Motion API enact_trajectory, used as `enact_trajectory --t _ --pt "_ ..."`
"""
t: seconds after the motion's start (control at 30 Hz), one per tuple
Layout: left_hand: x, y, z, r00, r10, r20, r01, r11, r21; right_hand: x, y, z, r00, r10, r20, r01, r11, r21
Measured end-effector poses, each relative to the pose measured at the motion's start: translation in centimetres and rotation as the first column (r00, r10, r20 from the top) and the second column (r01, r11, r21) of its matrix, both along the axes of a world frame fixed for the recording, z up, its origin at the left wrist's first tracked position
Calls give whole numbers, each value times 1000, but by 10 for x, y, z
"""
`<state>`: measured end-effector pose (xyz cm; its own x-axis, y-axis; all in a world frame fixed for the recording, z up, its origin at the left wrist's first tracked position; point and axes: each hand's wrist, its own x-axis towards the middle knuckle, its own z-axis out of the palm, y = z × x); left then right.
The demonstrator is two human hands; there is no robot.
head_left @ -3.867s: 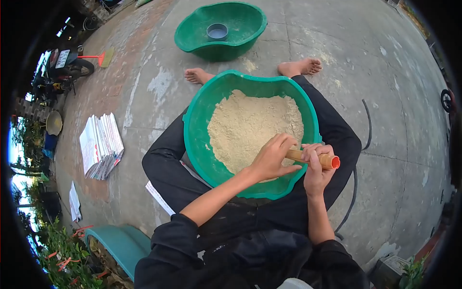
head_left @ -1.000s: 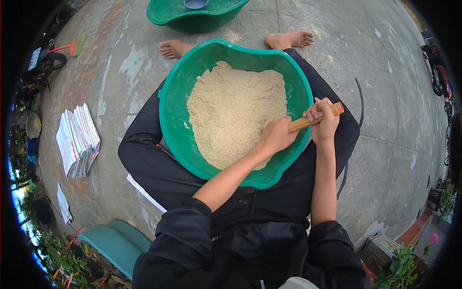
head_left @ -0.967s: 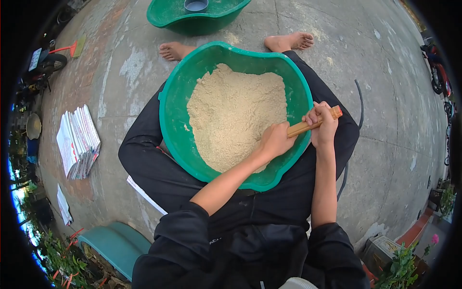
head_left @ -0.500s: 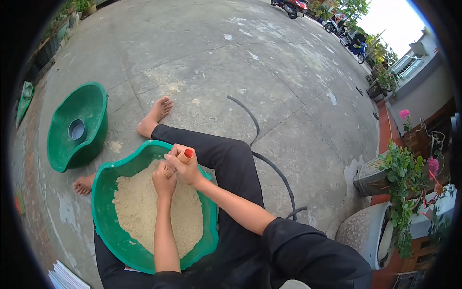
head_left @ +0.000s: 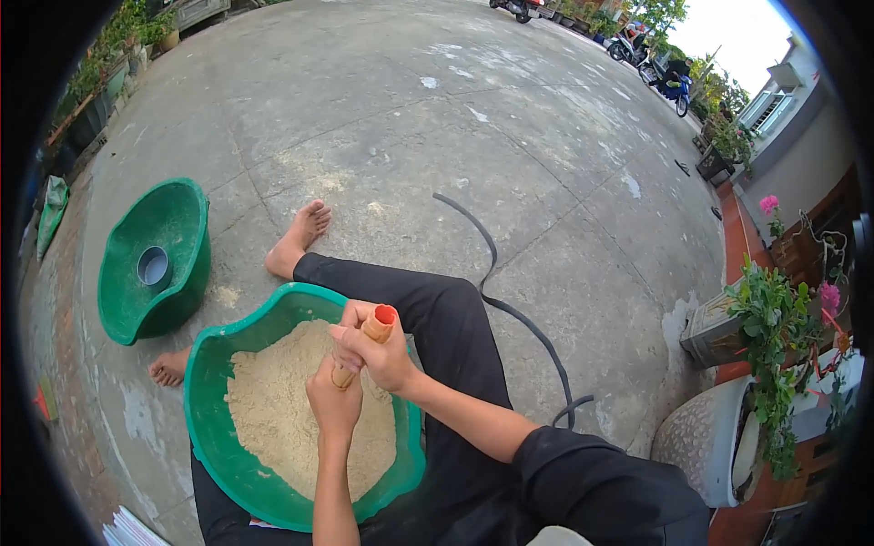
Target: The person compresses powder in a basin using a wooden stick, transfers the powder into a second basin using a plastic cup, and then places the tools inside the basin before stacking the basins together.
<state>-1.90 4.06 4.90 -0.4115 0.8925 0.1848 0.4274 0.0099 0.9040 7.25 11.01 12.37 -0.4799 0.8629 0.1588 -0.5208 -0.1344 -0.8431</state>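
Left hand (head_left: 332, 400), one: clenched round the lower stretch of a tan tube (head_left: 375, 331). Right hand (head_left: 375, 358), one: clasps it near the top. Tube, one: between both hands, over pale powder (head_left: 282, 428); long axis slants, red-mouthed end pointing up and rightward, lower tip hidden. Green basins, two: near basin (head_left: 205, 382) beneath the hands, far basin (head_left: 182, 218) beyond them, leftward, holding one grey cup (head_left: 154, 267). Dark hose (head_left: 531, 332), one: right of the hands.

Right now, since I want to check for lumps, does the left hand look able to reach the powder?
Probably yes: the left hand is over the nearer tub and nothing visible blocks the powder, though it would likely need to release the tube.
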Motion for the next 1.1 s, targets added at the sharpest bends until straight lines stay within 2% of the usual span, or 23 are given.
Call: enact_trajectory --t 0.03,0.07,0.1,0.13,0.17,0.23,0.27,0.3,0.33,0.37,0.4,0.43,0.5,0.53,0.6,0.63,0.7,0.73,0.83,0.97,1.0,1.07,1.1 --pt "-9 11 -4 995 -6 -103 15 996 88 0 -6 3 999 -33 -2 33 993 109" --pt "-25 25 -13 978 -5 -207 42 983 177 -2 -6 -3 990 -121 73 90 940 330" --pt "-40 39 -20 967 13 -255 42 978 206 -9 -5 -12 968 -221 122 122 832 541" --pt "-52 48 -24 952 33 -304 42 971 235 -21 -5 -22 966 -239 102 125 772 624" --pt "-62 50 -28 881 -32 -472 188 939 287 -33 -4 -37 960 -197 199 59 837 544" --pt "-65 40 -90 923 77 -377 -20 988 153 -36 2 -62 939 -73 337 -75 911 406" --pt "-62 36 -94 948 134 -290 -92 984 154 -35 -2 -60 935 -89 343 -67 906 417" --pt "-61 33 -95 947 136 -291 -90 982 165 -35 -3 -56 931 -106 349 -61 899 435" --pt "-58 26 -95 969 110 -221 -96 993 76 -37 0 -58 949 -76 305 -55 915 399" --pt "-53 13 -96 986 88 -145 -93 995 -27 -35 3 -62 965 33 259 -95 968 231" --pt "-44 5 -90 982 128 -137 -127 992 14 -34 9 -61 974 128 187 -141 988 61" --pt "-34 -5 -81 983 129 -133 -141 986 -86 -34 15 -68 977 180 116 -176 983 -44" --pt "-24 -26 -73 983 117 -142 -160 922 -352 -35 18 -79 963 237 129 -209 958 -198" --pt "-23 -28 -70 982 117 -147 -162 922 -351 -37 16 -82 968 215 130 -183 957 -224" --pt "-20 -29 -57 995 91 -31 -95 893 -439 -37 17 -79 967 210 143 -173 957 -235" --pt "-17 -29 -52 995 91 -29 -94 895 -436 -35 17 -73 966 205 158 -161 955 -249" --pt "-11 -29 -41 997 75 -17 -76 941 -330 -26 11 -55 975 174 139 -143 969 -203" --pt "-8 -30 -31 997 75 -21 -78 940 -332 -20 6 -40 982 148 116 -129 979 -158" --pt "7 -33 0 993 70 90 -60 992 -108 0 -11 9 990 118 79 -122 991 52" --pt "21 -49 37 988 -17 152 26 998 -58 16 -30 50 994 72 79 -86 977 197" --pt "23 -56 33 988 -17 151 27 998 -61 15 -31 46 988 141 55 -147 981 123" --pt "28 -71 17 950 46 310 1 989 -150 1 -32 28 967 256 5 -256 965 -60" --pt "29 -75 4 925 107 365 -63 990 -130 -10 -32 10 963 268 10 -264 955 -137"
